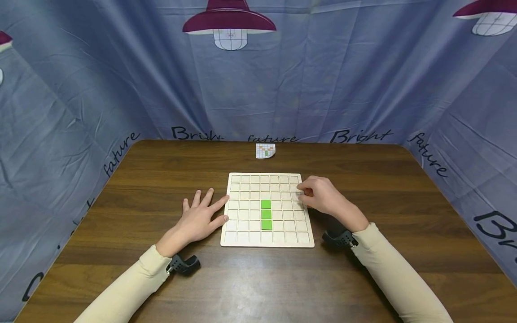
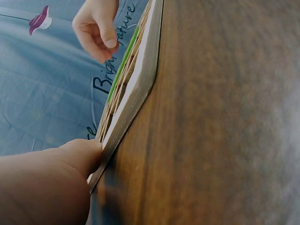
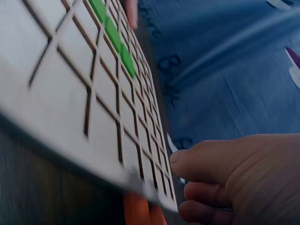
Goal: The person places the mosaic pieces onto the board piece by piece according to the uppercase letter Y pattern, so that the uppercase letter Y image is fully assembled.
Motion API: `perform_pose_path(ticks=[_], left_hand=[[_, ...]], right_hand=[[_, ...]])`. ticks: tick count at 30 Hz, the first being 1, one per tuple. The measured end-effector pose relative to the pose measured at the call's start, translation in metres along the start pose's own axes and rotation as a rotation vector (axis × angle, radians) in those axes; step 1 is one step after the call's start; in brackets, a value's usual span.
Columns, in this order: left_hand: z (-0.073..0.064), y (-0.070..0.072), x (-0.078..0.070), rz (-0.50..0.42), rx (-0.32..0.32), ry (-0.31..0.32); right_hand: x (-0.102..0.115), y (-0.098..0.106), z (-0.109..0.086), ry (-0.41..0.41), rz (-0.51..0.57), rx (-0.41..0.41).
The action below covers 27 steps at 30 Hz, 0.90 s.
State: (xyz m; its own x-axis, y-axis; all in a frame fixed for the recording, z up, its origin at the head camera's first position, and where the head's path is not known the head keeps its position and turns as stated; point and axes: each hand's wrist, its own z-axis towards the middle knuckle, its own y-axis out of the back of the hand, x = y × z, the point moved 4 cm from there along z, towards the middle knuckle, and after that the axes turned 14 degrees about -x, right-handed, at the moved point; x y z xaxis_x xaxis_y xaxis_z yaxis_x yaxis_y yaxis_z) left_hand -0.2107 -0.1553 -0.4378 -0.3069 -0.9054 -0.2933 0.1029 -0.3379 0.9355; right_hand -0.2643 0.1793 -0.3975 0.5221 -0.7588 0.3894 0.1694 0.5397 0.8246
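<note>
A pale wooden grid board (image 1: 246, 242) lies on the table, with three green tiles (image 1: 266, 214) in a column near its middle. At the board's left edge my left hand (image 1: 198, 220) is spread flat, index fingertip and thumb tip against the rim. My right hand (image 1: 323, 195) is over the right edge, fingers bent, with a gap between thumb and index finger. Nothing shows in that gap, and the left wrist view shows no piece at the right fingertips (image 2: 108, 44). Orange shapes (image 3: 136, 210) appear beyond the board's edge in the right wrist view.
A small paper card (image 1: 265, 151) with a printed grid of coloured squares lies at the table's far edge. The brown wooden table (image 1: 250, 287) extends around the board. Blue printed curtains (image 1: 282, 80) hang behind it and at both sides.
</note>
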Motion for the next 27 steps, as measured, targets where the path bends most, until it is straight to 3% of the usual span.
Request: perform_pose_path(ticks=[5,11,27], left_hand=[[0.0,0.0,0.0,0.008,0.003,0.001],[0.001,-0.001,0.0,0.013,0.003,0.0],[0.0,-0.001,0.0,0.007,-0.003,-0.008]], right_hand=[[-0.019,0.012,-0.007,-0.064,-0.038,-0.013],[-0.031,0.02,-0.012,-0.085,-0.057,-0.019],[-0.036,0.007,-0.004,-0.086,-0.059,0.007]])
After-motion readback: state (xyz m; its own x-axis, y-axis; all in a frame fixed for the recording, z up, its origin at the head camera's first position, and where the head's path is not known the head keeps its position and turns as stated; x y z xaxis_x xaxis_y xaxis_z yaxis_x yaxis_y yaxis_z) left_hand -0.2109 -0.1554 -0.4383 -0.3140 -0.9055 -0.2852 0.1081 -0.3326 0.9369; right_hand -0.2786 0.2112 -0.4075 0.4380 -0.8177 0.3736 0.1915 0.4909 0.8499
